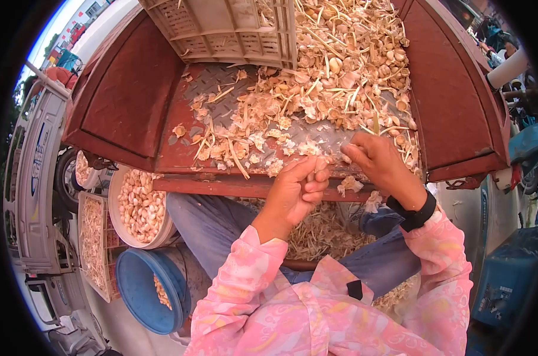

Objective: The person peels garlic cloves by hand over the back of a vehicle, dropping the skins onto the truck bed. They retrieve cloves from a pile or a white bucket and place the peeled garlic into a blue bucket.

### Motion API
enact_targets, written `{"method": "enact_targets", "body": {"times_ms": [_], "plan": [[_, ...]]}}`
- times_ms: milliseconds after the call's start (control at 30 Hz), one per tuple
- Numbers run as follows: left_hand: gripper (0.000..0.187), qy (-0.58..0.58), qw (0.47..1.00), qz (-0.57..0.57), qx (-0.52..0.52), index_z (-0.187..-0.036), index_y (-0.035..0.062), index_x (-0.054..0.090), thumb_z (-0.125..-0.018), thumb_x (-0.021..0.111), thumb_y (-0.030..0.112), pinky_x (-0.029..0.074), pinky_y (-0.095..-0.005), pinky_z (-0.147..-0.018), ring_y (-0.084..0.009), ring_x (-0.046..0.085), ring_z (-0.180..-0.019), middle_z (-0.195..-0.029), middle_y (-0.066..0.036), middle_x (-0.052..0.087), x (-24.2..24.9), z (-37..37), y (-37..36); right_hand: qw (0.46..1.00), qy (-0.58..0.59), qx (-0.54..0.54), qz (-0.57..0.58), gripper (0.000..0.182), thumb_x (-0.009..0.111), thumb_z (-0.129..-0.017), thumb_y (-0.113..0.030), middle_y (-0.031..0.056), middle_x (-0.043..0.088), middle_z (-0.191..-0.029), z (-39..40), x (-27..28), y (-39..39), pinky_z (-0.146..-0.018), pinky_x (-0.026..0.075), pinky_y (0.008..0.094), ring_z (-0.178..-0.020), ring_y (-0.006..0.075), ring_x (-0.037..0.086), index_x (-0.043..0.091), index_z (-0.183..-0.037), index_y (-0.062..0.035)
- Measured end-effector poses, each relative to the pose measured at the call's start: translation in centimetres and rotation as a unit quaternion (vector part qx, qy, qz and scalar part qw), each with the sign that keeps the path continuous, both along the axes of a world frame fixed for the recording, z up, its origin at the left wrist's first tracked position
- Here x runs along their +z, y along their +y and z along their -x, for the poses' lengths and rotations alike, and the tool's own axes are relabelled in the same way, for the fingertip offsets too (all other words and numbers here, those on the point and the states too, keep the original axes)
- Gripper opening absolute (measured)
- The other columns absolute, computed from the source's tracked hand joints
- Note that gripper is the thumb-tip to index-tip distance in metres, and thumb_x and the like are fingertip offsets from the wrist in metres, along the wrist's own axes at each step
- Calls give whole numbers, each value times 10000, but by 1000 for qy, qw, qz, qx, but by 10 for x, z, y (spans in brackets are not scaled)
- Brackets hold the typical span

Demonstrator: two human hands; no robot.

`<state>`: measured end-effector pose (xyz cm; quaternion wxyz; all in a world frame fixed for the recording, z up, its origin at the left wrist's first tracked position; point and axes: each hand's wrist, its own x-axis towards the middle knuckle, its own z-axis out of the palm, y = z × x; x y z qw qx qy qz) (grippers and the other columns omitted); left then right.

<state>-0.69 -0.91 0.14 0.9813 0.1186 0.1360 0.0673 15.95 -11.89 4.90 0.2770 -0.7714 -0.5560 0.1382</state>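
Observation:
My left hand is closed above the front lip of the truck bed, its thumb and fingertips pinching a pale piece of garlic. Just to the right, my right hand is curled with thumb and forefinger pressed together; whatever it holds is hidden or too small to name. The two hands are close but apart. Beyond them, a heap of garlic with dry skins and stems covers the metal floor. Loose papery skins lie by the front lip below my right hand.
A tilted plastic crate stands at the back of the bed, between red side walls. Down left are a white bucket of peeled cloves, a blue bucket with some cloves inside and a crate. Stems and skins lie between my legs.

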Motion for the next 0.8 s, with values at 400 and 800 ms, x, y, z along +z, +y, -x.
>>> {"method": "enact_targets", "body": {"times_ms": [400, 800], "plan": [[244, 46, 948, -24, 315, -1041, -8, 516, -929, 460, 200, 346, -167, -425, -79, 407, -572, -775, -64, 487, 12, 219, 75, 887, -339, 272, 155, 200, 585, -800, -195, 150, 568, -592, 143, 22, 109, -540, 449, 425, -562, 331, 575, 585, -673, -40], [578, 377, 710, -310, 508, -1361, 54, 331, -900, 547, 329, 344, -388, -982, -219, 412, -1231, -1325, -124, 432, -12, 330, 161, 924, 126, 344, -107, 614, 590, -839, -294, 325, 473, -1148, 266, -1, 236, -942, 386, 427, -1107, 407, 464, 367, -1273, 78]]}}
